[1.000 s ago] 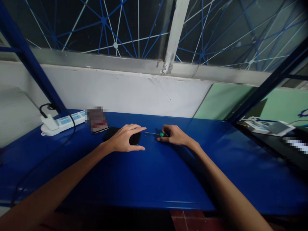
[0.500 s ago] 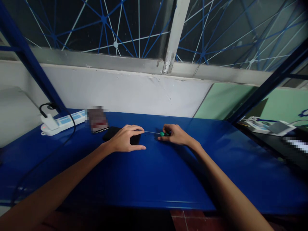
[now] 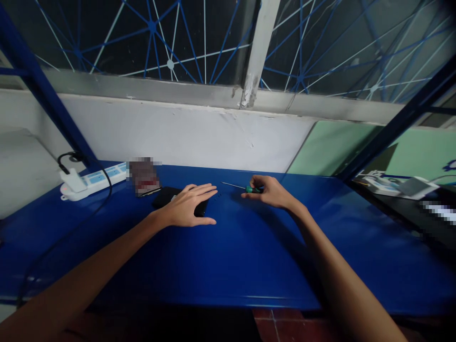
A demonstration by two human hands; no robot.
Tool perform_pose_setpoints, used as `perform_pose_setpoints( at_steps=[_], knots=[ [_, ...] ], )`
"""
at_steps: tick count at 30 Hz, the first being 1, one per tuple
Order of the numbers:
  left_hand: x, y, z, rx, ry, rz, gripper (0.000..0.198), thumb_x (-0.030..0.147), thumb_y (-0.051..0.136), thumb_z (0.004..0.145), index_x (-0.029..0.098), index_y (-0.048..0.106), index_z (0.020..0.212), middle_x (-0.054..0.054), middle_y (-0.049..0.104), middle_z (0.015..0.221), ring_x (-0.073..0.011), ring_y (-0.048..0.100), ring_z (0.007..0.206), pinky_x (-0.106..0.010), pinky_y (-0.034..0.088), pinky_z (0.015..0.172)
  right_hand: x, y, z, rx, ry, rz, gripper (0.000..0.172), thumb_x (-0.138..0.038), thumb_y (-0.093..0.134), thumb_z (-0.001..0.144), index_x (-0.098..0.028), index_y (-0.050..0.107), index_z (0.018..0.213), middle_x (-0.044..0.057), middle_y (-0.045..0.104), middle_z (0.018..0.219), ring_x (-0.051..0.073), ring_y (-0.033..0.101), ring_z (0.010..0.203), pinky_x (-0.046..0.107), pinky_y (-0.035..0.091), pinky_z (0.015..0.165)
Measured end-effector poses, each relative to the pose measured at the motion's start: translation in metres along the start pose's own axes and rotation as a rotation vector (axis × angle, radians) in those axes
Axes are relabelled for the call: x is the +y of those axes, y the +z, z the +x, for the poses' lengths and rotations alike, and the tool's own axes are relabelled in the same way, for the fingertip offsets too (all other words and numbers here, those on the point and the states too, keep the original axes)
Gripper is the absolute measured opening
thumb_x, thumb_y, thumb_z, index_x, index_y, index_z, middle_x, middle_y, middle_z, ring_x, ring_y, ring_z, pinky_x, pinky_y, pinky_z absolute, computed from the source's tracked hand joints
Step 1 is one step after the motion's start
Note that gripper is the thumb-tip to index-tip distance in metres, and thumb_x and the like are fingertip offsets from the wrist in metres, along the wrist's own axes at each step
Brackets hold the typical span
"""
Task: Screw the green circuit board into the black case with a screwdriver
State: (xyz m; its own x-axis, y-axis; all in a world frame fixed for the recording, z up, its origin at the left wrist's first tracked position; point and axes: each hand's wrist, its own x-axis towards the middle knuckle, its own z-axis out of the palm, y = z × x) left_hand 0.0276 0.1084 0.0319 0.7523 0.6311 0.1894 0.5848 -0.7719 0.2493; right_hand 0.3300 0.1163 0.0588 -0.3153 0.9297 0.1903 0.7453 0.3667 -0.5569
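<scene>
My left hand (image 3: 190, 205) lies palm down over a flat black device (image 3: 162, 198), its fingers stretched out and the thumb spread apart. Most of the device is hidden under it, so its kind is unclear. Just right of those fingertips, several tiny dark pieces (image 3: 218, 196) rest on the blue table (image 3: 228, 256); they are too small to name surely. In my right hand (image 3: 269, 191) is a screwdriver (image 3: 249, 189) with a green handle, gripped between thumb and fingers. Its thin metal shaft points left, with the tip apart from my left hand and the device.
A white power strip (image 3: 96, 180) with a plugged-in adapter and black cable stands at the back left. Beside it is a dark, blurred-out packet (image 3: 144, 176). A white wall (image 3: 192, 135) borders the table's back. More items sit on a black surface at the right.
My right hand has moved right and slightly back with the screwdriver, taking its tip away from my left fingertips. My left fingers have straightened, and more tiny dark pieces show on the table.
</scene>
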Motion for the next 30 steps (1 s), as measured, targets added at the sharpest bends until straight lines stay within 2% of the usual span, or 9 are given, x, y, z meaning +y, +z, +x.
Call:
perform_pose_setpoints(
  at_steps=[3,7,10,13,15,19,30],
  knots=[
    [-0.009,-0.009,-0.002,-0.001,-0.043,0.016,0.091,0.077,0.059,0.078,0.027,0.039,0.152,-0.012,0.041,0.155,-0.0367,0.038,0.14,-0.055,0.028,0.113,-0.001,0.001,0.0,-0.017,0.001,0.003,0.043,-0.052,0.075,0.073,-0.021,0.045,0.071,-0.003,0.049,0.068,0.012,0.038,0.063,0.029,0.027,0.059],
    [-0.024,-0.017,-0.005,-0.077,-0.066,-0.026,0.088,0.075,0.067,0.071,0.032,0.049,0.146,-0.01,0.053,0.143,-0.0356,0.05,0.125,-0.047,0.041,0.1,-0.004,0.006,-0.001,-0.081,-0.006,0.028,0.042,-0.052,0.075,0.072,-0.021,0.047,0.072,-0.004,0.049,0.067,0.011,0.038,0.061,0.028,0.028,0.057],
    [-0.033,-0.014,-0.005,-0.082,-0.075,-0.072,0.079,0.071,0.069,0.072,0.03,0.056,0.139,-0.009,0.059,0.132,-0.0312,0.055,0.116,-0.041,0.045,0.094,-0.011,0.01,-0.003,-0.225,0.016,0.097,0.04,-0.051,0.075,0.072,-0.02,0.051,0.073,-0.004,0.051,0.064,0.01,0.041,0.059,0.027,0.03,0.055],
    [-0.038,-0.008,-0.004,-0.038,-0.09,-0.082,0.076,0.069,0.07,0.073,0.029,0.058,0.136,-0.009,0.061,0.127,-0.0298,0.056,0.113,-0.04,0.046,0.09,-0.02,0.012,-0.005,-0.391,0.036,0.171,0.04,-0.055,0.073,0.075,-0.018,0.059,0.071,-0.002,0.054,0.06,0.011,0.047,0.054,0.027,0.032,0.053],
    [-0.041,-0.005,-0.004,-0.006,-0.101,-0.073,0.075,0.068,0.07,0.073,0.029,0.058,0.135,-0.01,0.061,0.125,-0.0296,0.057,0.112,-0.039,0.047,0.089,-0.025,0.014,-0.006,-0.434,0.017,0.183,0.043,-0.058,0.07,0.077,-0.017,0.061,0.066,-0.001,0.055,0.056,0.011,0.048,0.052,0.027,0.033,0.052],
    [-0.041,-0.004,-0.004,0.003,-0.112,-0.063,0.073,0.067,0.07,0.074,0.029,0.058,0.135,-0.01,0.061,0.124,-0.0292,0.057,0.11,-0.04,0.047,0.087,-0.029,0.018,-0.006,-0.441,-0.008,0.188,0.047,-0.06,0.07,0.078,-0.017,0.062,0.06,-0.001,0.053,0.053,0.01,0.047,0.049,0.027,0.032,0.05],
    [-0.037,-0.006,-0.003,-0.014,-0.124,-0.048,0.074,0.065,0.07,0.074,0.026,0.058,0.136,-0.01,0.061,0.124,-0.0299,0.056,0.111,-0.041,0.046,0.089,-0.026,0.024,-0.005,-0.416,-0.029,0.206,0.046,-0.059,0.068,0.08,-0.016,0.065,0.064,-0.001,0.055,0.053,0.009,0.047,0.048,0.025,0.033,0.048]
  ],
)
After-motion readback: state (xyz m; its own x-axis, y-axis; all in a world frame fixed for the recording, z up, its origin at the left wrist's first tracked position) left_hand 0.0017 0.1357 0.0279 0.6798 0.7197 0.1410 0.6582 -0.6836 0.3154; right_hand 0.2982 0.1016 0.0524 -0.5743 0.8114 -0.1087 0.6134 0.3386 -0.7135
